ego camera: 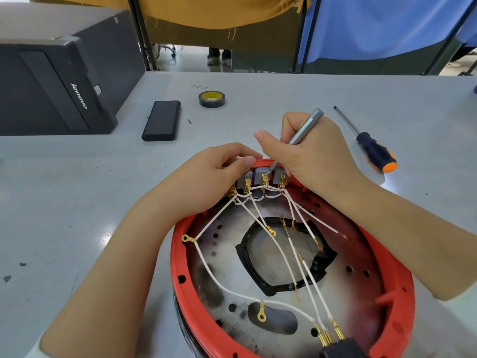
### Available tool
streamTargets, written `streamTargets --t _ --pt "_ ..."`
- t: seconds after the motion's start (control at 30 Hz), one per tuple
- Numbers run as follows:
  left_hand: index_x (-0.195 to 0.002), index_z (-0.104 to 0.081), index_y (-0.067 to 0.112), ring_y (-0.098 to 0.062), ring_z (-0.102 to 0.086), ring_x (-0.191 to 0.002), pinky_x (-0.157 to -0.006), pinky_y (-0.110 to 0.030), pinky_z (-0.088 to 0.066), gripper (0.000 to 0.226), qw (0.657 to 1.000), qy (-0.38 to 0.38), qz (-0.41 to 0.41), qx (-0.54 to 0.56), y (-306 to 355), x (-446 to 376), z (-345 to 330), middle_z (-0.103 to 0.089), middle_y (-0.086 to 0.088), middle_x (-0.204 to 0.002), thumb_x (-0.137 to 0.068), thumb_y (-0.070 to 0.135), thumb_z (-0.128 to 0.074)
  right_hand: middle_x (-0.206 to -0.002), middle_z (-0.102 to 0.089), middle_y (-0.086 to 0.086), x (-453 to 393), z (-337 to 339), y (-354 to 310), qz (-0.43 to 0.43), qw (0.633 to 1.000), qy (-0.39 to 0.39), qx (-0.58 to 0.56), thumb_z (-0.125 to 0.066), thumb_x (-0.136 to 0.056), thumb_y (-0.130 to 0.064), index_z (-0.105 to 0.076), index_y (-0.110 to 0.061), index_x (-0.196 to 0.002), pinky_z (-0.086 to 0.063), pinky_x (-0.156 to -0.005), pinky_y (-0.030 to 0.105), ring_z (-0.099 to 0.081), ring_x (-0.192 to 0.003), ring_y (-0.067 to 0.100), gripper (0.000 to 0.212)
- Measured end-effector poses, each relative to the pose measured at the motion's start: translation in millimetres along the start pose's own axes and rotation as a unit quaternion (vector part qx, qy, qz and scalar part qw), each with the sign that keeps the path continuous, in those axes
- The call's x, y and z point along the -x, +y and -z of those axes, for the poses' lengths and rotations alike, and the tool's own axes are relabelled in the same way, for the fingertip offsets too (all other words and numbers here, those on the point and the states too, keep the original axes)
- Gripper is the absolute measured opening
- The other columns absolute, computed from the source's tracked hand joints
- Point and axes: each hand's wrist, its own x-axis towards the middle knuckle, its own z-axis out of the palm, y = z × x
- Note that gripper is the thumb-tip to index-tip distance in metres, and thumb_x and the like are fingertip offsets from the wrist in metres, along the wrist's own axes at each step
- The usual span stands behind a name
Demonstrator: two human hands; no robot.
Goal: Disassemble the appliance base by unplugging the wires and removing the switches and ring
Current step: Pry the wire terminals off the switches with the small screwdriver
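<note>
The red appliance base (397, 277) lies open side up on the grey table, tilted toward me. Three grey switches (260, 177) sit in a row at its far rim, with gold terminals and white wires (296, 257) fanning down across the scorched metal floor. My left hand (206, 177) grips the far rim beside the left switch, thumb over the top. My right hand (315, 153) holds a thin silver tool (304, 130) like a pen, its tip touching the middle switch's terminal. A black connector block (340, 350) holds three gold pins at the near edge.
An orange-and-black screwdriver (374, 151) lies to the right of my hands. A roll of black tape (212, 99) and a black power bank (161, 120) sit farther back. A black computer case (51, 81) stands at the far left.
</note>
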Motion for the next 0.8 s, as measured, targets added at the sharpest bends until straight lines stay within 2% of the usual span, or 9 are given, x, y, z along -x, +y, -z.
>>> streamTargets --t 0.17,0.37,0.47,0.57,0.67,0.73,0.8 --pt "-0.11 -0.06 0.044 -0.011 -0.061 -0.09 -0.074 -0.012 -0.042 0.023 1.0 0.0 0.001 0.0 -0.3 -0.5 -0.7 -0.068 0.002 -0.099 -0.097 0.042 -0.041 -0.041 -0.039 -0.007 -3.7 -2.6 0.2 0.01 1.0 -0.001 -0.021 -0.067 -0.087 -0.033 -0.037 -0.019 -0.052 -0.036 -0.047 0.016 -0.044 -0.041 0.006 0.047" --pt "-0.111 -0.059 0.045 -0.002 -0.058 -0.079 -0.066 -0.009 -0.041 0.024 1.0 0.003 0.001 -0.011 0.8 0.4 -0.7 -0.068 0.006 -0.093 -0.097 0.043 -0.04 -0.042 -0.041 -0.008 -4.5 -3.8 0.6 0.015 1.0 -0.001 -0.018 -0.065 -0.088 -0.038 -0.039 -0.022 -0.055 -0.036 -0.048 0.016 -0.046 -0.043 0.006 0.044" --pt "-0.114 -0.059 0.043 -0.006 -0.061 -0.092 -0.082 -0.018 -0.045 0.025 1.0 0.0 0.001 -0.01 0.4 -0.2 -1.2 -0.068 0.007 -0.1 -0.098 0.043 -0.039 -0.043 -0.047 -0.016 -4.0 -4.1 -2.4 0.019 0.999 -0.023 -0.018 -0.066 -0.085 -0.045 -0.045 -0.025 -0.06 -0.034 -0.046 0.01 -0.047 -0.044 0.001 0.038" --pt "-0.115 -0.059 0.042 -0.017 -0.061 -0.1 -0.091 -0.034 -0.047 0.025 1.0 0.001 -0.004 -0.008 0.8 -0.5 -1.2 -0.067 -0.003 -0.107 -0.098 0.041 -0.04 -0.04 -0.045 -0.016 -3.4 -3.4 -5.0 0.016 0.999 -0.032 -0.024 -0.067 -0.077 -0.054 -0.04 -0.024 -0.055 -0.035 -0.046 0.01 -0.045 -0.043 0.002 0.046" --pt "-0.114 -0.059 0.042 -0.009 -0.061 -0.096 -0.084 -0.02 -0.044 0.025 1.0 0.002 -0.005 -0.008 -0.1 0.2 -0.3 -0.068 0.005 -0.103 -0.098 0.042 -0.04 -0.039 -0.042 -0.012 -3.9 -2.3 -6.7 0.009 0.999 -0.03 -0.029 -0.06 -0.077 -0.06 -0.042 -0.018 -0.054 -0.036 -0.046 0.013 -0.049 -0.043 0.01 0.051" --pt "-0.112 -0.059 0.042 -0.006 -0.06 -0.086 -0.074 -0.013 -0.043 0.024 1.0 0.002 -0.002 -0.011 -0.4 -0.1 -0.2 -0.068 0.004 -0.097 -0.098 0.042 -0.04 -0.037 -0.044 -0.01 -4.0 -2.7 -5.7 -0.009 0.998 -0.03 -0.06 -0.052 -0.088 -0.055 -0.048 -0.012 -0.055 -0.036 -0.045 0.011 -0.049 -0.039 0.008 0.054" --pt "-0.111 -0.059 0.043 -0.003 -0.057 -0.08 -0.067 -0.008 -0.04 0.024 1.0 0.003 -0.001 -0.012 -0.1 -0.2 -0.1 -0.067 0.004 -0.094 -0.098 0.042 -0.039 -0.035 -0.046 -0.009 -4.4 -2.6 -3.4 -0.032 0.996 -0.028 -0.083 -0.041 -0.099 -0.046 -0.052 -0.014 -0.055 -0.036 -0.044 0.01 -0.047 -0.035 0.005 0.055"
